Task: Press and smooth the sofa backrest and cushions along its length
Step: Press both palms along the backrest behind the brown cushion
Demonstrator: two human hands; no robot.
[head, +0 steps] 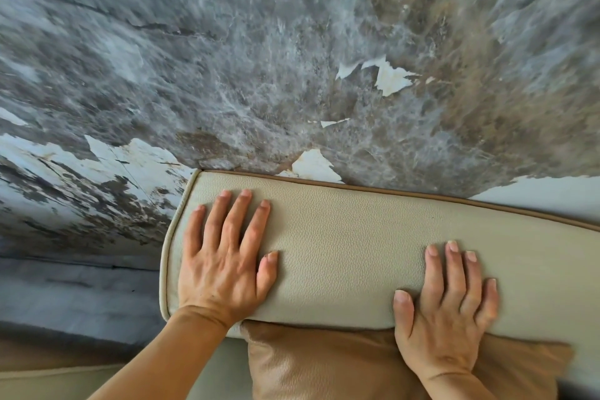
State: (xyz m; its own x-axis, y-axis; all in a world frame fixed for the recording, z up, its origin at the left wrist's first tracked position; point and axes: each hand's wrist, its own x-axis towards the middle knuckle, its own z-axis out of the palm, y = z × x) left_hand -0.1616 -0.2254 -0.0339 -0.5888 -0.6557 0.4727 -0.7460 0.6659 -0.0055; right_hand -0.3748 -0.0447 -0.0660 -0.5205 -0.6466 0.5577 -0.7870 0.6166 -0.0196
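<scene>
Peeling grey wall (227, 58) sits right behind the cream sofa backrest (350, 247), where the left hand (224, 256) and right hand (448, 308) lie flat and spread, gripping nothing, so a forward push could scrape loose flakes onto the tan cushion (324, 367).

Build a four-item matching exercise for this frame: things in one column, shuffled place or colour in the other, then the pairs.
Column 1:
1. left hand
2. right hand
3. tan cushion
4. wall

Column 2:
A. grey, mottled, paint peeling to white patches
B. flat near the end of the cream backrest
C. propped below the backrest, brown leather
D. palm over the backrest's lower edge, fingers on the cream top

Pairs: 1-B, 2-D, 3-C, 4-A
</scene>
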